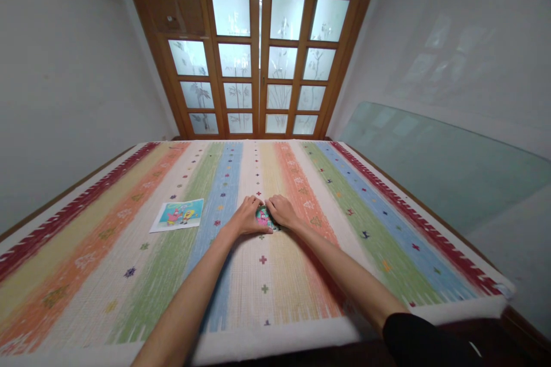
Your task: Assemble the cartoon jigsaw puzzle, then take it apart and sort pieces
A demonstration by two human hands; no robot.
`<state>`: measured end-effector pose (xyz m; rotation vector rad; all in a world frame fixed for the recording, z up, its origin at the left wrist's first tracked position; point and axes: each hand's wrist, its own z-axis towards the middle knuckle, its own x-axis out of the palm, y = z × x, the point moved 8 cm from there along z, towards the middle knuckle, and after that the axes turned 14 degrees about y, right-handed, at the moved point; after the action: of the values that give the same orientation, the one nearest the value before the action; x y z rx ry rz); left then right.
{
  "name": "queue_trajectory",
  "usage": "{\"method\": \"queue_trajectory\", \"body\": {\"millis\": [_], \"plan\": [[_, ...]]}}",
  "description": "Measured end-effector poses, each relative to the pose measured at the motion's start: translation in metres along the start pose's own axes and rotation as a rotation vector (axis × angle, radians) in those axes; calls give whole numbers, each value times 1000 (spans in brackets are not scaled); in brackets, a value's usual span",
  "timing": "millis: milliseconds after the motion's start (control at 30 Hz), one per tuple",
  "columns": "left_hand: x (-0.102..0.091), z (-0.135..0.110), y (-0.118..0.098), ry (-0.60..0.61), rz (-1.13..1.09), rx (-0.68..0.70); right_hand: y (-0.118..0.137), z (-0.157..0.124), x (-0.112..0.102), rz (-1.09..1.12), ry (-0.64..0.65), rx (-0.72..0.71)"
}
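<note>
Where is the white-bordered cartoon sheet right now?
In the head view, the cartoon sheet lies on the striped cloth, left of the left hand, across a green stripe and the pale band beside it.

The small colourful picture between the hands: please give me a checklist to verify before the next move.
1. Left hand at left side of small colourful picture: ok.
2. Right hand at its right side: ok.
3. Picture fully visible: not ok, the hands partly cover it.
4. Grip firmness: cannot tell.
5. Printed sheet apart from both hands: ok.
6. Striped cloth flat around the hands: ok.
</note>
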<state>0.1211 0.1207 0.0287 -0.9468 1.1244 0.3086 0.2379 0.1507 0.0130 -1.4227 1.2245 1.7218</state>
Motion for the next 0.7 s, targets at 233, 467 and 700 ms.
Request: {"method": "queue_trajectory", "body": {"millis": [233,467,700], "plan": [[0,-3,-4,-22,-37,-7,3,6,-8,55,-37,75],[2,-3,-4,-30,-70,-24,7,15,-16,128,-63,38],[5,-7,7,-75,-146,-54,-1,4,-23,131,-55,-140]]}}
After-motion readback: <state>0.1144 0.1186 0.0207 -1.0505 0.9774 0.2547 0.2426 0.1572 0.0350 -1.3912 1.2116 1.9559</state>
